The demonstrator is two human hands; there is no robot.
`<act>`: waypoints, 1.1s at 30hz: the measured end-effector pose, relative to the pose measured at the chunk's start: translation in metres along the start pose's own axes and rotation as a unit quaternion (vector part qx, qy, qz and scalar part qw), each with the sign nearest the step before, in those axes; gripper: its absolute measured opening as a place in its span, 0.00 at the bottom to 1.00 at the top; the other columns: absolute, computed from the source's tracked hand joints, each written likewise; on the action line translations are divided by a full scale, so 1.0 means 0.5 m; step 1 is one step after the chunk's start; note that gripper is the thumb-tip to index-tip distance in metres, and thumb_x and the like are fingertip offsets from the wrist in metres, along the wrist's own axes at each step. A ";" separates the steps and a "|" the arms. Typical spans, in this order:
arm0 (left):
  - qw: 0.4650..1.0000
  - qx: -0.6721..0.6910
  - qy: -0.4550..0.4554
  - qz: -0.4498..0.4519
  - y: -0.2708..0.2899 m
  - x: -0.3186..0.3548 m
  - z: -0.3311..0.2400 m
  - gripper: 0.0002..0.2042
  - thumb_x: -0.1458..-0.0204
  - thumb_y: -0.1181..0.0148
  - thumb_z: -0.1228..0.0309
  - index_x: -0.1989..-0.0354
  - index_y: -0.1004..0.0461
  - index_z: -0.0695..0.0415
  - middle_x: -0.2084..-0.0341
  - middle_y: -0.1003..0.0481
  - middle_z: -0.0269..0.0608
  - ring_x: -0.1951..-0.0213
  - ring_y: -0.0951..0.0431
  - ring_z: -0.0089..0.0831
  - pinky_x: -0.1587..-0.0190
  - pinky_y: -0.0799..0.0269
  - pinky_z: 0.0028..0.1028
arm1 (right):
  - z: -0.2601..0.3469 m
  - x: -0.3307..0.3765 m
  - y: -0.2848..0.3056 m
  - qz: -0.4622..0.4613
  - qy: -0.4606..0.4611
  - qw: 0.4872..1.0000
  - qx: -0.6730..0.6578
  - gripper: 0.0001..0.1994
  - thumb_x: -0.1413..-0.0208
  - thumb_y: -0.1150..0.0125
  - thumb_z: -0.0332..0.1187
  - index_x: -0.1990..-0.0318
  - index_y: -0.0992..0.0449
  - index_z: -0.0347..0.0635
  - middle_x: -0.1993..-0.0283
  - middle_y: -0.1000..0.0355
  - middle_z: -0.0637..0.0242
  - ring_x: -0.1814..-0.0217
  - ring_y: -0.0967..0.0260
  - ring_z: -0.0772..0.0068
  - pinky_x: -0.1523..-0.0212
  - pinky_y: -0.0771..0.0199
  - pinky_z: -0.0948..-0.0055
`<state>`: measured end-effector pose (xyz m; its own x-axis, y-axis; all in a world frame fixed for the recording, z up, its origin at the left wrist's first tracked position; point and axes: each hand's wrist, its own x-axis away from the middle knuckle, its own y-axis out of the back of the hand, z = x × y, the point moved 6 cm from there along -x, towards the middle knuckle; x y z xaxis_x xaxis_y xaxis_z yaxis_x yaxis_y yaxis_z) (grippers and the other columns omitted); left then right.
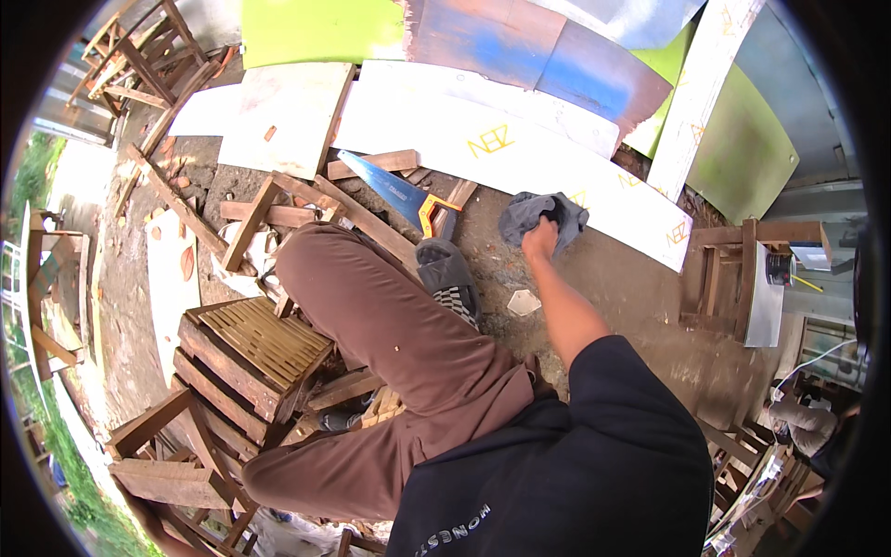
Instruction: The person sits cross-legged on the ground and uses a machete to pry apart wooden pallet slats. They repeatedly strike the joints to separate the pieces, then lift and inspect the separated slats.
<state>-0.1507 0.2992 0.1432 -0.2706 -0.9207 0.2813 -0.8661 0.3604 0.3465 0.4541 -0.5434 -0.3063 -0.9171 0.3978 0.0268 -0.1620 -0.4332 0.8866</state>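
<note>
My right hand (pixel 540 239) is closed on a crumpled dark grey cloth (pixel 568 219), held out ahead of me above the ground beside a long white board. Left of the cloth lies a handsaw (pixel 394 193) with a blue blade and an orange-and-black handle, resting among wood offcuts. My foot in a dark grey shoe (pixel 447 269) is just below the saw handle. My bent legs in brown trousers (pixel 399 320) fill the middle. I cannot make out my left hand anywhere in the picture.
A slatted wooden piece (pixel 264 334) and a wooden frame (pixel 176 478) stand at my left. White boards (pixel 436 107) and green panels (pixel 742 148) lie ahead. A wooden stand (pixel 742 278) is at the right, with another person (pixel 807 427) lower right.
</note>
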 end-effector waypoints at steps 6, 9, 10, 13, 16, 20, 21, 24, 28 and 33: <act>0.998 0.063 0.011 0.029 0.018 -0.028 0.025 0.44 0.30 0.57 0.33 0.17 0.50 0.53 0.20 0.45 0.45 0.22 0.43 0.43 0.21 0.49 0.43 | 0.209 -0.037 0.190 -0.152 0.183 0.957 -0.167 0.17 0.46 0.47 0.14 0.52 0.21 0.40 0.53 0.28 0.48 0.49 0.28 0.38 0.48 0.30 0.45; 0.995 0.065 -0.026 0.076 0.017 -0.039 0.034 0.36 0.26 0.57 0.40 0.21 0.40 0.56 0.28 0.32 0.43 0.29 0.32 0.38 0.25 0.39 0.39 | 0.353 -0.032 0.314 -0.188 0.285 0.905 -0.253 0.19 0.46 0.48 0.12 0.52 0.19 0.42 0.52 0.25 0.51 0.44 0.25 0.42 0.43 0.28 0.52; 0.993 0.033 -0.074 0.086 0.022 -0.037 0.031 0.33 0.25 0.56 0.44 0.24 0.37 0.57 0.30 0.31 0.41 0.32 0.29 0.36 0.27 0.35 0.38 | 0.404 -0.025 0.359 -0.190 0.310 0.892 -0.269 0.20 0.46 0.49 0.12 0.51 0.19 0.42 0.51 0.25 0.52 0.44 0.25 0.43 0.42 0.28 0.54; 0.990 0.097 -0.015 0.102 0.038 -0.045 0.060 0.36 0.28 0.52 0.41 0.23 0.37 0.58 0.29 0.32 0.42 0.29 0.32 0.37 0.25 0.38 0.38 | 0.572 0.022 0.507 -0.219 0.414 0.826 -0.313 0.19 0.45 0.51 0.14 0.53 0.18 0.39 0.52 0.21 0.56 0.47 0.23 0.54 0.43 0.27 0.61; 0.992 0.099 -0.007 0.074 0.053 -0.059 0.069 0.36 0.27 0.54 0.43 0.22 0.40 0.59 0.26 0.35 0.44 0.27 0.36 0.38 0.24 0.44 0.40 | 0.692 0.084 0.614 -0.152 0.344 0.804 -0.461 0.18 0.39 0.51 0.16 0.52 0.15 0.40 0.58 0.25 0.70 0.63 0.30 0.83 0.65 0.30 0.79; 0.995 0.058 -0.057 0.062 0.036 -0.058 0.047 0.32 0.23 0.56 0.51 0.21 0.41 0.64 0.23 0.39 0.45 0.23 0.42 0.35 0.21 0.51 0.34 | 0.824 0.206 0.715 -0.179 0.429 0.728 -0.504 0.15 0.38 0.48 0.19 0.54 0.13 0.38 0.68 0.25 0.70 0.68 0.31 0.83 0.69 0.31 0.81; 0.995 0.043 -0.069 0.060 0.027 -0.051 0.041 0.32 0.23 0.57 0.52 0.21 0.42 0.64 0.22 0.40 0.45 0.22 0.43 0.35 0.20 0.52 0.34 | 0.848 0.229 0.716 -0.167 0.446 0.713 -0.514 0.15 0.38 0.48 0.20 0.54 0.13 0.38 0.69 0.25 0.70 0.69 0.31 0.83 0.70 0.32 0.81; 0.998 0.027 -0.045 0.040 0.010 -0.019 0.038 0.34 0.25 0.55 0.45 0.24 0.38 0.62 0.34 0.29 0.47 0.34 0.30 0.37 0.28 0.38 0.37 | 0.893 0.262 0.650 -0.079 0.415 0.732 -0.534 0.16 0.39 0.48 0.20 0.54 0.12 0.39 0.70 0.25 0.69 0.71 0.31 0.82 0.70 0.32 0.79; 0.991 -0.089 -0.100 0.000 0.000 -0.003 0.012 0.31 0.22 0.58 0.55 0.21 0.42 0.66 0.23 0.38 0.46 0.23 0.41 0.34 0.20 0.52 0.33 | 0.878 0.321 0.465 0.028 0.407 0.790 -0.458 0.18 0.41 0.49 0.19 0.53 0.13 0.41 0.60 0.21 0.64 0.69 0.26 0.77 0.67 0.27 0.75; 0.993 -0.044 -0.107 0.015 -0.028 0.020 0.005 0.32 0.24 0.56 0.51 0.21 0.42 0.62 0.24 0.37 0.46 0.24 0.38 0.32 0.21 0.48 0.32 | 0.767 0.438 0.196 0.154 0.437 0.805 -0.370 0.16 0.39 0.48 0.16 0.51 0.16 0.40 0.53 0.22 0.65 0.65 0.27 0.78 0.62 0.26 0.73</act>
<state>-0.1425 0.2845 0.1390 -0.3864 -0.9169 0.1001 -0.8192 0.3911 0.4196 0.3771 -0.1885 -0.0363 -0.8088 -0.4025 -0.4288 0.2468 -0.8941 0.3737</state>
